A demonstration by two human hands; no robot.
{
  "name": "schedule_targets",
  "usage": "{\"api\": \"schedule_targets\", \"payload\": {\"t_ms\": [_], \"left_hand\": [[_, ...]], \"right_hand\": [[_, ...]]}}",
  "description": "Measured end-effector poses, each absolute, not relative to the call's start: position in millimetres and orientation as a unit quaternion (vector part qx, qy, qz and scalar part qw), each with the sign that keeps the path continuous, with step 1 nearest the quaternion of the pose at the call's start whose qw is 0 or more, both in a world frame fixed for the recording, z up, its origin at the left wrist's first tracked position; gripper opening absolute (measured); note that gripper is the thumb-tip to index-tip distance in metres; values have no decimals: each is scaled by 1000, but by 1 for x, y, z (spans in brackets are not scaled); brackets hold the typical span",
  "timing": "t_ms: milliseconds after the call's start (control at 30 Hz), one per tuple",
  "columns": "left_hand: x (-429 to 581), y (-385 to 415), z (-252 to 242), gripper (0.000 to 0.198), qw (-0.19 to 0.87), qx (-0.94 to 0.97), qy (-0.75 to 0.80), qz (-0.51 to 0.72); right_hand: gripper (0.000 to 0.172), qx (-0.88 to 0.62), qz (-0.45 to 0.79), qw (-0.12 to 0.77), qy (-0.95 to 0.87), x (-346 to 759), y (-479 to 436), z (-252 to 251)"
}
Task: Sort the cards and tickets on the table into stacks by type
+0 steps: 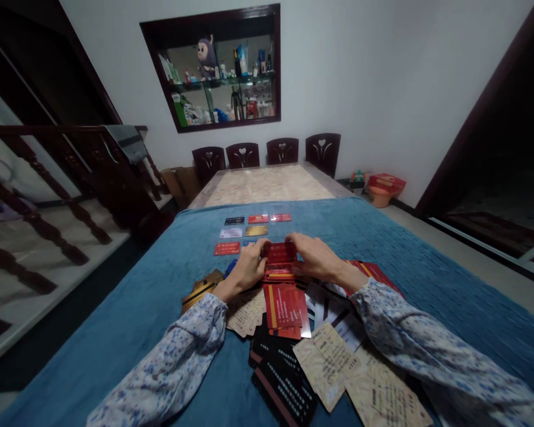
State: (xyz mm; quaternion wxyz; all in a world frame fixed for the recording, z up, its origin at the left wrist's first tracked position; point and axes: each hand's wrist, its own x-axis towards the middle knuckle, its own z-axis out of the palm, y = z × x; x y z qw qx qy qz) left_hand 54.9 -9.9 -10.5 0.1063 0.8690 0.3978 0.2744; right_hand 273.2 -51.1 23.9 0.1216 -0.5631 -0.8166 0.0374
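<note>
Between my two hands, over the middle of the table, I hold a red card (279,253) by its two short sides. My left hand (249,264) grips its left side with thumb and fingers. On the other side my right hand (315,258) is closed round the right edge. Just below lie red cards with a yellow stripe (283,305). Around them spreads a loose heap: black cards (285,385), beige printed cards (327,362), white cards (338,317) and gold cards (202,290). Part of the heap is hidden under my wrists.
Beyond my hands, cards lie in rows: a black one (234,220), red ones (258,219), a silver one (231,233) and a gold one (256,230). A blue cloth (160,267) covers the near table. Chairs (282,150) stand at the far end, railings (40,207) at left.
</note>
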Motion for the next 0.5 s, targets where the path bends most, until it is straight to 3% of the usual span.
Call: {"api": "schedule_targets", "payload": {"t_ms": [300,500], "left_hand": [[54,-13,-4,57,65,879,412,232],[55,-16,0,56,37,878,428,209]], "right_hand": [[42,-558,-18,133,-819,271,-50,18],[39,-551,-75,128,-821,270,-48,13]]}}
